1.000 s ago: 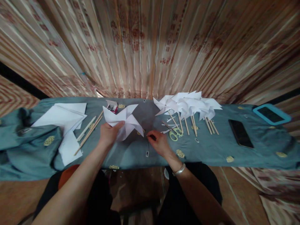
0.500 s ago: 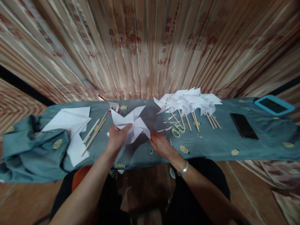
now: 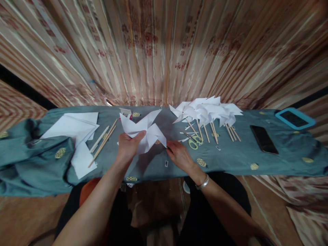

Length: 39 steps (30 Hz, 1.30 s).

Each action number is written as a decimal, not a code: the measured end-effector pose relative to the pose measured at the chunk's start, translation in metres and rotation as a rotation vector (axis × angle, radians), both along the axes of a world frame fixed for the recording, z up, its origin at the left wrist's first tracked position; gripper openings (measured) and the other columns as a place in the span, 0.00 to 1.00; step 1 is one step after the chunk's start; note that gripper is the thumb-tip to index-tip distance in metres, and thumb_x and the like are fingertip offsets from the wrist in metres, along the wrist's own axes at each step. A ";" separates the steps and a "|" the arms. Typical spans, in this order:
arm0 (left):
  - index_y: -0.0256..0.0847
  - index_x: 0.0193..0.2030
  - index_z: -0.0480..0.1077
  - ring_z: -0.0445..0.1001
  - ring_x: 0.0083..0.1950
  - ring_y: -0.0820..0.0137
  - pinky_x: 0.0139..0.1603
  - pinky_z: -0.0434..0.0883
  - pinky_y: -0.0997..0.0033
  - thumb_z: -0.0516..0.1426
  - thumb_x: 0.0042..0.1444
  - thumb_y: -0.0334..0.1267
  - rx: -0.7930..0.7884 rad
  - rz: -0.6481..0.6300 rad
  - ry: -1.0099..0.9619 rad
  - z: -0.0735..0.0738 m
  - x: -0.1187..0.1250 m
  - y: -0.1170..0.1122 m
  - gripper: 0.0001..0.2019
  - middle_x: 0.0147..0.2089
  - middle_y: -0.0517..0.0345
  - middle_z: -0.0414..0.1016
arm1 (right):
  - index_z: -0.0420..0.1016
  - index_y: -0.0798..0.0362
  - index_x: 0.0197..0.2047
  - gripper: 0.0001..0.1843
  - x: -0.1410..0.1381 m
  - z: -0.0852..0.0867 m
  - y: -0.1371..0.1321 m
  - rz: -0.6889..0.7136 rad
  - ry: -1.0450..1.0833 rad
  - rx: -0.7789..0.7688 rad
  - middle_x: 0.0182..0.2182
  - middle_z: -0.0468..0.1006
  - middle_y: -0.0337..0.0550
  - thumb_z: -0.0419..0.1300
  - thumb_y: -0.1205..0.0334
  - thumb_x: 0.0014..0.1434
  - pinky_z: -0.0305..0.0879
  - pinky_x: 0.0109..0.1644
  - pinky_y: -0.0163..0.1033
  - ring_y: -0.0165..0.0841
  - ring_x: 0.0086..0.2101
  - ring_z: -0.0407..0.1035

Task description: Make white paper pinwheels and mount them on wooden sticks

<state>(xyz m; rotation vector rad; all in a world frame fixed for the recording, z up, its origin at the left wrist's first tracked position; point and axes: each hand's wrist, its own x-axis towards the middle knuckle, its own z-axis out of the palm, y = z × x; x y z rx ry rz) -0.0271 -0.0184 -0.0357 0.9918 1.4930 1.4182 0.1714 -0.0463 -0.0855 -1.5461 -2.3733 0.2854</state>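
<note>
A white paper pinwheel point(image 3: 151, 133) with curled blades is raised over the cloth-covered table. My left hand point(image 3: 129, 145) is closed on it, the thumb pressing the folded tips at its centre. Close to the pinwheel's lower right blade, my right hand point(image 3: 179, 155) pinches a small, dark, pin-like thing point(image 3: 167, 147), too small to make out fully. Whether it touches the blade tip is unclear. Several finished white pinwheels on sticks point(image 3: 207, 111) lie overlapping at the back right. Green-handled scissors point(image 3: 194, 141) rest beside their sticks, among thin paper strips.
White paper sheets point(image 3: 74, 124) lie at the left, near wooden sticks point(image 3: 104, 145) and a white pencil-like stick point(image 3: 99, 138). Behind the pinwheel is a small box point(image 3: 125, 113). A phone point(image 3: 263, 139) and a blue-framed device point(image 3: 296, 118) are at the right. A curtain point(image 3: 159, 51) hangs behind.
My right hand has drawn slightly away from the blade tip, and the dark thing in its fingers now shows. The pinwheel is tilted a little differently in my left hand. The view has shifted slightly.
</note>
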 end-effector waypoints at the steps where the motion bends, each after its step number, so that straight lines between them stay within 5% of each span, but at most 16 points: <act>1: 0.36 0.31 0.78 0.78 0.41 0.57 0.41 0.74 0.63 0.67 0.37 0.42 0.003 0.000 -0.002 0.001 0.000 0.000 0.14 0.33 0.51 0.82 | 0.73 0.55 0.44 0.08 0.001 0.000 0.000 -0.009 0.011 0.007 0.44 0.77 0.49 0.55 0.69 0.63 0.65 0.52 0.40 0.39 0.45 0.69; 15: 0.36 0.31 0.78 0.78 0.40 0.57 0.37 0.73 0.66 0.67 0.38 0.42 -0.008 -0.002 0.034 -0.001 0.001 0.000 0.13 0.35 0.50 0.82 | 0.75 0.53 0.33 0.07 0.008 0.002 0.004 -0.033 0.150 0.047 0.33 0.79 0.46 0.56 0.70 0.60 0.66 0.46 0.42 0.39 0.38 0.71; 18: 0.37 0.31 0.78 0.78 0.41 0.57 0.37 0.74 0.67 0.67 0.39 0.43 0.005 -0.010 0.052 -0.002 0.001 -0.001 0.13 0.35 0.50 0.82 | 0.75 0.53 0.34 0.06 0.024 0.013 0.013 -0.110 0.266 0.070 0.33 0.79 0.44 0.57 0.69 0.59 0.68 0.43 0.42 0.37 0.36 0.72; 20: 0.37 0.31 0.78 0.78 0.40 0.58 0.36 0.74 0.67 0.66 0.40 0.43 0.013 -0.025 0.066 -0.003 0.003 -0.003 0.13 0.35 0.50 0.82 | 0.74 0.52 0.32 0.04 0.033 0.026 0.016 -0.216 0.592 0.076 0.31 0.79 0.42 0.59 0.66 0.58 0.69 0.41 0.41 0.35 0.33 0.72; 23: 0.36 0.31 0.78 0.79 0.38 0.58 0.35 0.74 0.67 0.66 0.40 0.43 0.001 -0.048 0.081 -0.004 0.007 -0.007 0.13 0.33 0.50 0.82 | 0.75 0.50 0.32 0.02 0.029 0.050 0.010 -0.138 0.910 0.088 0.41 0.78 0.44 0.61 0.63 0.57 0.67 0.52 0.44 0.37 0.45 0.72; 28: 0.35 0.30 0.78 0.79 0.36 0.58 0.35 0.74 0.66 0.66 0.39 0.41 -0.032 -0.105 0.067 0.002 0.019 -0.015 0.12 0.33 0.48 0.82 | 0.77 0.47 0.32 0.03 -0.005 0.069 -0.009 -0.075 0.854 0.128 0.64 0.61 0.39 0.64 0.65 0.55 0.54 0.66 0.49 0.40 0.63 0.56; 32: 0.35 0.32 0.79 0.80 0.35 0.60 0.36 0.75 0.66 0.66 0.39 0.39 -0.054 -0.160 -0.037 0.010 0.029 -0.022 0.13 0.34 0.49 0.83 | 0.77 0.46 0.31 0.04 -0.016 0.061 -0.009 -0.045 0.808 0.160 0.65 0.60 0.34 0.63 0.65 0.55 0.41 0.70 0.52 0.40 0.67 0.45; 39: 0.33 0.35 0.79 0.79 0.35 0.63 0.39 0.75 0.66 0.68 0.38 0.38 -0.078 -0.192 -0.154 0.017 0.038 -0.029 0.16 0.35 0.50 0.83 | 0.77 0.48 0.32 0.03 -0.010 0.061 -0.008 -0.051 0.808 0.143 0.66 0.57 0.35 0.63 0.65 0.56 0.40 0.71 0.51 0.40 0.68 0.42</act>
